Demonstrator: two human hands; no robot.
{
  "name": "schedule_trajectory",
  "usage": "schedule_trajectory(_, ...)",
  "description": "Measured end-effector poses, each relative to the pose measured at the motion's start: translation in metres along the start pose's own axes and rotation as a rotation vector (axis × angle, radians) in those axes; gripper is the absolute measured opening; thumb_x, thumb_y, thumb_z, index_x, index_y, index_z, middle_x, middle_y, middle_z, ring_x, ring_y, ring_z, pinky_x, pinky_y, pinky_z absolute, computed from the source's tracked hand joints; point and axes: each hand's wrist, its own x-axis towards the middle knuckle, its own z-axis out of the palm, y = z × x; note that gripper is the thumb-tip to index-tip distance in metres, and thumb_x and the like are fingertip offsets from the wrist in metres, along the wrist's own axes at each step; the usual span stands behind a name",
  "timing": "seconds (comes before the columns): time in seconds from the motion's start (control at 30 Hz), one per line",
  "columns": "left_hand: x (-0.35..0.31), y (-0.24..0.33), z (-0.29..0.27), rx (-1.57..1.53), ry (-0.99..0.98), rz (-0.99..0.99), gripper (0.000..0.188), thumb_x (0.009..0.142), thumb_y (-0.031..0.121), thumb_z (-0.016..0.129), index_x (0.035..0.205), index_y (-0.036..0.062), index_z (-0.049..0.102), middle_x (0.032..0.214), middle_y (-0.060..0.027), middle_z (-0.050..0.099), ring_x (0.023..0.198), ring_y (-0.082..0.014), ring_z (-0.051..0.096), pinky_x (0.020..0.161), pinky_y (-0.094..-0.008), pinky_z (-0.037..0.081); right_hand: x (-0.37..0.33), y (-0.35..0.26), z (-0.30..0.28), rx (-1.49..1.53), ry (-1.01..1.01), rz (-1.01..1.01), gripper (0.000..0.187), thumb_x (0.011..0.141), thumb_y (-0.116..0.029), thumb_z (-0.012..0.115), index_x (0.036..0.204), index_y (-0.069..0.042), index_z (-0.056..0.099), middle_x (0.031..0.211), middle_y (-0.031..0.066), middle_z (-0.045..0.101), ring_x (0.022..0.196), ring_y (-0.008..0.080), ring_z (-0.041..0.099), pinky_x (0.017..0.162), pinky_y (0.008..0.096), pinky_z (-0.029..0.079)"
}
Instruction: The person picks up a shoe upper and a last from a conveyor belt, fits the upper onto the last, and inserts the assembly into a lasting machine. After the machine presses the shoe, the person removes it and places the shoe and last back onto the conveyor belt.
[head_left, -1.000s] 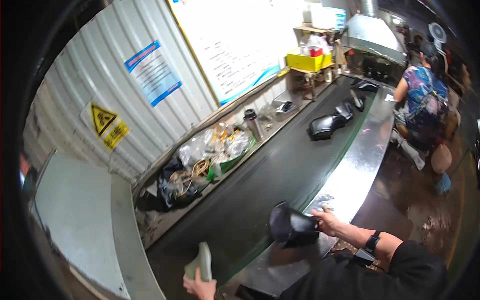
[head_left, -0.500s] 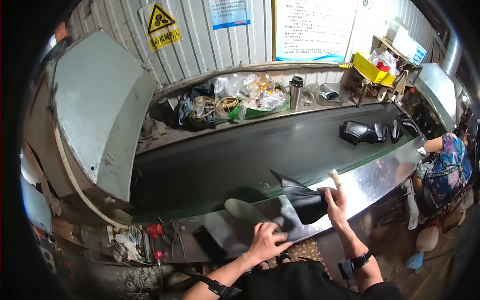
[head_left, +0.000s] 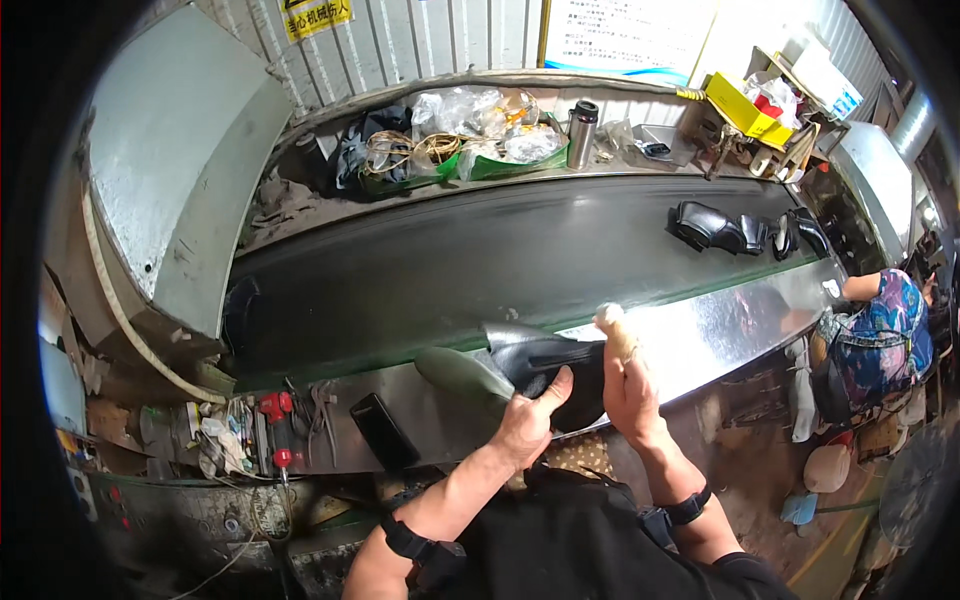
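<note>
L hand (head_left: 530,425) gripping blk upper (head_left: 540,357) above desk (head_left: 715,325) edge; R hand (head_left: 632,395) at its R side, grip unclear. Green last (head_left: 455,374) at upper's L end. Prob. fitting step; next needs steady alignment.

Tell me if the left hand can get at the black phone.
Probably yes: the black phone lies uncovered on the metal ledge, though the left hand is on the black leather piece.

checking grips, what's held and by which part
Black leather upper, by its right end in the right hand; left hand at its near edge, by the green form, hold unclear.
</note>
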Motion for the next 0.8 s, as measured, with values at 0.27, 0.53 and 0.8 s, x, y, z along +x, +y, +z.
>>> schedule_trajectory(0.27, 0.005, 0.004, -0.030, 0.203, -0.002, 0.481, 0.022, 0.096, 0.020, 0.068, 0.111, 0.0043, 0.068, 0.107, -0.0004, 0.068, 0.098, -0.0089, 0.060, 0.090, -0.0266, 0.048, 0.012, -0.026, 0.023, 0.620, 0.081, 0.678, 0.052, 0.099, -0.010, 0.060, 0.146, -0.011, 0.039, 0.112, 0.0098, 0.068, 0.089, 0.0125, 0.061, 0.077, 0.0295, 0.051)
schedule_trajectory(0.53, -0.010, 0.034, -0.051, -0.101, -0.346, 0.361, 0.039, 0.093, 0.020, 0.070, 0.127, 0.0048, 0.060, 0.126, -0.0076, 0.065, 0.116, -0.0185, 0.061, 0.100, -0.0350, 0.049, 0.006, -0.030, 0.014, 0.943, -0.190, 0.693, 0.083, 0.093, -0.008, 0.067, 0.159, -0.013, 0.016, 0.129, 0.0088, 0.059, 0.095, 0.0110, 0.059, 0.085, 0.0278, 0.051)
schedule_trajectory(0.8, 0.046, 0.019, -0.202, -0.181, 0.181, 0.166, 0.041, 0.091, 0.042, 0.069, 0.115, 0.0091, 0.068, 0.111, -0.0076, 0.069, 0.104, -0.0226, 0.065, 0.095, -0.0394, 0.050, -0.063, -0.012, -0.025, 0.212, -0.628, -0.241, 0.055, 0.071, -0.006, 0.081, 0.123, -0.007, 0.065, 0.090, 0.0036, 0.061, 0.077, 0.0209, 0.059, 0.089, 0.0420, 0.053)
